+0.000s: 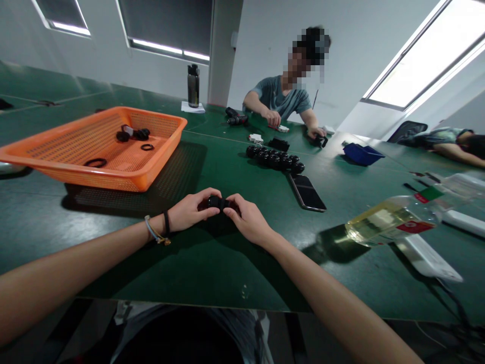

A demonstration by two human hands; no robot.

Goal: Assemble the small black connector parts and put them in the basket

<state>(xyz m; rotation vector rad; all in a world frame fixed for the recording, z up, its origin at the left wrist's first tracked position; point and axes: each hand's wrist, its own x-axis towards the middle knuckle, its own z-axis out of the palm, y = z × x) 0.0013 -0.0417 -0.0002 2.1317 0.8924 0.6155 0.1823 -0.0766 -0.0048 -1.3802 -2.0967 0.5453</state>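
Observation:
Between my two hands, low over the green table, is a small glossy black rounded part (216,202) with a darker band around its right end. My left hand (197,206) closes its thumb and fingers on the left end. My right hand (243,215) pinches the right end, and its fingertips hide part of it. Farther back stands a cluster of several glossy black round parts (273,158). To the left is an orange plastic basket (138,179) holding black parts (132,133), a small black ring (147,147) and a larger black ring (95,162).
A phone (307,192) lies right of the hands. A bottle of yellowish liquid (390,220) and a white power strip (428,258) are at right. Across the table sits a person (282,98) near a power drill (237,118) and a blue tray (362,153). A dark bottle (193,87) stands behind.

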